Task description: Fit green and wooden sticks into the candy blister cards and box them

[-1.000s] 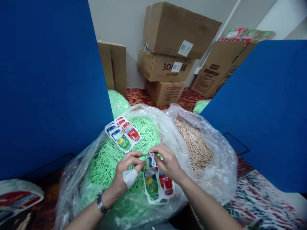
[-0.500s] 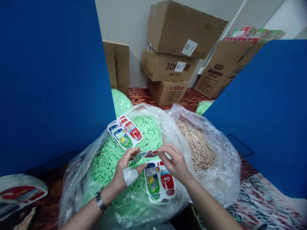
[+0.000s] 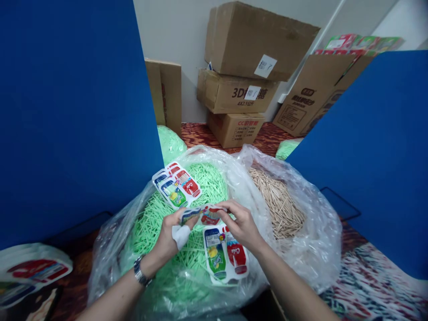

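Note:
My left hand, with a white wrap at the thumb base, grips the left end of a printed soda-jar packet. My right hand pinches the same packet's right edge. The packet is tilted, so its face shows only in part. Just below it lies a flat packet with a green Sprite jar and a red Cola jar. Several matching packets overlap beyond my left hand. All rest over thin green sticks in a clear plastic bag.
Thin tan sticks fill a second clear bag at right. Blue panels flank both sides. Stacked cardboard boxes stand behind. More packets are piled at lower left; a mound of wrapped pieces lies lower right.
The held packet has tilted to show more of its printed face. My left thumb has moved up onto it. The view has shifted slightly.

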{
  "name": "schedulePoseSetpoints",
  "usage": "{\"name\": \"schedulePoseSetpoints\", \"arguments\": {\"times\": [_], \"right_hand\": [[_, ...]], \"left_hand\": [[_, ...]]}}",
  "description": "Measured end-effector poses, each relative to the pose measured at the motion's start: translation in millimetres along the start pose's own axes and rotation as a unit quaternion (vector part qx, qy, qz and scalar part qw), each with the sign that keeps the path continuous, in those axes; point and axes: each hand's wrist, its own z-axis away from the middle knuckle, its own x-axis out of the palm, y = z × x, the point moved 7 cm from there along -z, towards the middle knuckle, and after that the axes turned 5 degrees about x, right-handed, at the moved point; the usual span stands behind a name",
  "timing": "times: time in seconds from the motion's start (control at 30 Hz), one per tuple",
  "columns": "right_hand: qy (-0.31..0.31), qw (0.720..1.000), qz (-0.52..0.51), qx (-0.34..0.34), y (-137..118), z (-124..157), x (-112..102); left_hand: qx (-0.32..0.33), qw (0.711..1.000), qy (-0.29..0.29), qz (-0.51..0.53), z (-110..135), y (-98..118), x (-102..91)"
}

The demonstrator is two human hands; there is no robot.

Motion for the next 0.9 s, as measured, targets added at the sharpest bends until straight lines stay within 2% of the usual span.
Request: {"name": "schedulePoseSetpoints", "arguments": {"times": [0.13, 0.23, 0.33, 0.43, 0.5, 0.63, 0.8, 0.9], "right_hand": [[0.009, 1.000, 0.009, 0.016, 3, 1, 1], [0.011, 1.000, 0.001, 0.026, 5, 2, 0], [-0.023, 0.997, -0.055, 0.041, 10, 2, 2], [-0.069, 0.995, -0.071, 0.022, 10, 3, 8], [-0.063, 0.997, -0.046, 0.003, 8, 4, 9], [-0.006, 1.000, -0.023, 0.013, 9, 4, 4], [-0.065, 0.996, -0.062, 0.012, 9, 9, 13], [-0.048, 0.995, -0.079, 0.024, 12, 13, 11]], "left_hand": [[-0.001, 1.000, 0.012, 0.007, -2, -4, 0.8], [-0.020, 0.999, -0.011, 0.039, -2, -6, 4.9], [-0.041, 0.996, -0.027, 0.079, -2, -9, 5.5], [-0.051, 0.994, -0.014, 0.100, -3, -10, 2.3], [-0.040, 0.995, -0.007, 0.087, -3, -8, 1.2], [-0.014, 0.999, -0.001, 0.048, -3, -2, 0.6], [0.050, 0.998, 0.032, 0.020, 0, 9, -7.8], [0.079, 0.995, 0.046, 0.025, 3, 12, -11.5]]}}
